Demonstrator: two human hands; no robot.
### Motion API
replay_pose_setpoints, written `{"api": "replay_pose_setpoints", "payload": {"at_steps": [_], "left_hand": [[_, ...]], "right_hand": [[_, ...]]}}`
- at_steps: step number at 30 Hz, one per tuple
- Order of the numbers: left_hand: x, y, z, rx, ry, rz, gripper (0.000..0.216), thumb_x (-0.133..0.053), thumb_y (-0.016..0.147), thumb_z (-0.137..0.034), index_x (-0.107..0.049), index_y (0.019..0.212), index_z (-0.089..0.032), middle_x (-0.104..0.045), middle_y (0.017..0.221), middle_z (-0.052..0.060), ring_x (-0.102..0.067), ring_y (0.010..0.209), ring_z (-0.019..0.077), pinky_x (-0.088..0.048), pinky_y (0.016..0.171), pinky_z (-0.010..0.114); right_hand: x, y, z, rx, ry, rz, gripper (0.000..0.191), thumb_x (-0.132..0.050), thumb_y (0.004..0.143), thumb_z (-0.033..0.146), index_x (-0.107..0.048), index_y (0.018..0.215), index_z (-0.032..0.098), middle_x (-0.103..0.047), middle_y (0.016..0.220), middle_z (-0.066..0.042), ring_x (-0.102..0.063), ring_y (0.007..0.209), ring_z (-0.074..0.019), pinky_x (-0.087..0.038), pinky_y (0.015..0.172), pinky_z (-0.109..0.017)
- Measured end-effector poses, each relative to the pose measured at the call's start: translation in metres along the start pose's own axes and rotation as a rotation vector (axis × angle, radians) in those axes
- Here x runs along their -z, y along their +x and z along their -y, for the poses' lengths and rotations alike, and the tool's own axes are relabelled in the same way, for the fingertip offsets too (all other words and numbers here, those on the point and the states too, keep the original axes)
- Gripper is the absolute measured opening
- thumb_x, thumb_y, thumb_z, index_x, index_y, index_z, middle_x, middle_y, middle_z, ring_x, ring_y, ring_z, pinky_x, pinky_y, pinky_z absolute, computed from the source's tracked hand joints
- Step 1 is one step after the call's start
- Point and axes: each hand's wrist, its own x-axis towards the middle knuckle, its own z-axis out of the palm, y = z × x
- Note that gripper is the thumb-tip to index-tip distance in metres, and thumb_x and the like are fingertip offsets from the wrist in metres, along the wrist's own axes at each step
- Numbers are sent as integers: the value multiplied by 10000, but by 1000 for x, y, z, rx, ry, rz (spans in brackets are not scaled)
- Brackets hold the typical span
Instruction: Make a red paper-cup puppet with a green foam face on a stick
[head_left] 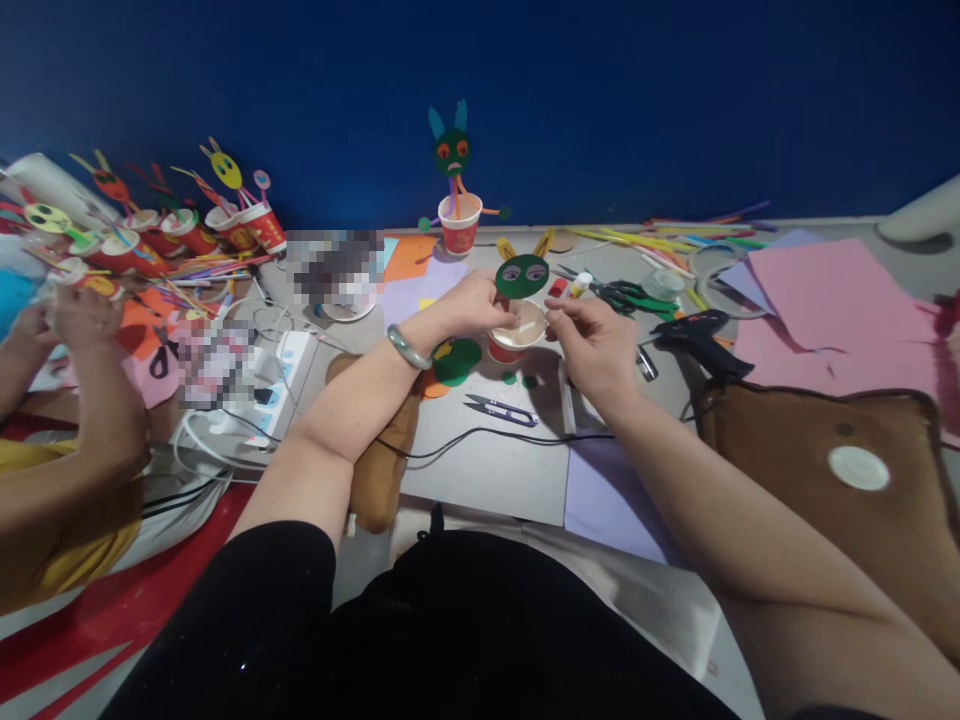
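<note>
A red and white paper cup [508, 349] stands before me on the table. Above it is a green paper face [523, 277] with purple eyes and yellow ears. My left hand [477, 306] is closed at the cup's left rim, just below the face, with fingertips over the mouth. At the right rim my right hand [596, 345] has thumb and forefinger pinched together; whatever is between them is too small to make out. Near the cup lie a green paper disc [457, 362] and small green dots [530, 382]. Thread snips [501, 409] lie in front.
A finished-looking cup figure [459, 222] stands by the blue wall. Right are a black glue gun [701, 340], green-handled scissors [637, 298], pink paper [817, 290] and a brown cushion [787, 480]. A black cable [480, 432] crosses in front. Left are a power strip [283, 385] and another person's hands [82, 318].
</note>
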Motion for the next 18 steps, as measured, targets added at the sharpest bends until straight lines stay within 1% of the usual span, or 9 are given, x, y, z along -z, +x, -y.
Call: {"api": "replay_pose_setpoints", "payload": {"at_steps": [2, 4, 7, 8, 10, 12, 15, 18], "left_hand": [[-2, 0, 0, -9, 7, -11, 191, -833, 697, -163, -645, 700, -199, -629, 692, -11, -570, 697, 155, -476, 693, 321], [-3, 0, 0, 2, 29, -23, 194, -822, 704, -168, -632, 689, -201, -619, 686, -12, -564, 701, 155, -473, 696, 325], [-3, -2, -4, 35, 60, -40, 218, -794, 713, -189, -584, 661, -212, -554, 644, -25, -519, 683, 148, -433, 670, 325], [-3, -3, -6, 45, 66, -38, 225, -785, 713, -197, -568, 656, -216, -534, 635, -29, -502, 676, 145, -416, 660, 325], [-3, -4, -9, 56, 71, -26, 208, -765, 711, -210, -564, 658, -219, -527, 640, -29, -490, 676, 146, -392, 656, 326], [-2, -5, -11, 62, 76, -12, 165, -744, 710, -219, -585, 670, -214, -548, 657, -24, -503, 686, 149, -386, 665, 328], [1, -6, -12, 69, 79, 9, 122, -736, 713, -234, -622, 682, -204, -582, 676, -17, -532, 704, 156, -394, 686, 333], [3, -6, -11, 50, 46, 30, 104, -748, 720, -241, -658, 693, -196, -626, 694, -13, -571, 729, 163, -421, 707, 331]], "right_hand": [[0, -2, -3, 92, -114, -8, 322, -750, 1047, 541, -919, 1146, 285, -887, 1110, -123, -855, 999, -340, -737, 957, -573], [-1, -1, -8, 102, -142, 7, 351, -736, 1050, 529, -906, 1235, 284, -891, 1151, -129, -857, 1038, -351, -736, 989, -593], [-2, 3, -20, -8, -3, 48, 515, -800, 984, 508, -813, 1436, 262, -891, 1178, -132, -857, 990, -345, -751, 950, -597], [-3, 5, -24, -54, 55, 53, 573, -831, 946, 487, -776, 1467, 256, -891, 1182, -133, -857, 975, -344, -755, 936, -597], [-4, 9, -32, -131, 148, 37, 616, -868, 870, 430, -727, 1444, 256, -888, 1169, -126, -856, 954, -340, -760, 924, -595], [-5, 11, -38, -190, 206, 11, 585, -863, 827, 385, -696, 1376, 273, -877, 1117, -97, -853, 927, -323, -762, 919, -580], [-8, 12, -45, -241, 274, 22, 501, -829, 844, 380, -661, 1310, 304, -823, 985, -34, -840, 870, -292, -764, 866, -532], [-11, 12, -50, -270, 328, 39, 437, -826, 864, 403, -650, 1256, 322, -776, 910, -5, -814, 808, -277, -754, 784, -497]]}}
